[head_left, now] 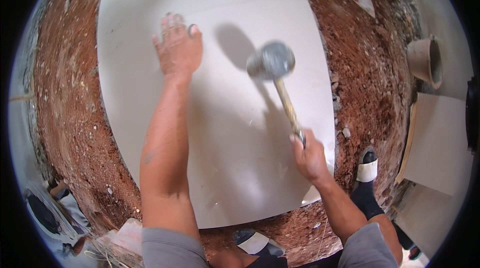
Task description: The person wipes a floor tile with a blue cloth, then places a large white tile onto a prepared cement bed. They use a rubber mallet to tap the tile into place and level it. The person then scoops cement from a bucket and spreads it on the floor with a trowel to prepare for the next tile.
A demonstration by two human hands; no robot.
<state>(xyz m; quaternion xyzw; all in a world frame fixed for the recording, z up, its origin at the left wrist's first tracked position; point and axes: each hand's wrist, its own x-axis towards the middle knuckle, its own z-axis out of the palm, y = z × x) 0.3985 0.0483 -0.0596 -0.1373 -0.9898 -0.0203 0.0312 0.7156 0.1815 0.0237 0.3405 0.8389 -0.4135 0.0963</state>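
In the head view, the left hand (178, 50) lies open and flat on 1 big white slab (240, 183) with red dirt (67, 108) around it, while the right hand (311, 158) has its fingers curled around a gray mallet (275, 61) above the slab

smooth glossy tile (225, 118) beneath left fingers (173, 23), matt rubber-like mallet head (276, 61) beyond right fingers (312, 143), wooden-looking handle (286, 103) within them, rough soil (372, 78) to their right, matt cloth sleeve (367, 248) behind

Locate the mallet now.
Head view, just right of centre: the mallet is gripped in the right hand, above the large pale panel and right of the left hand.
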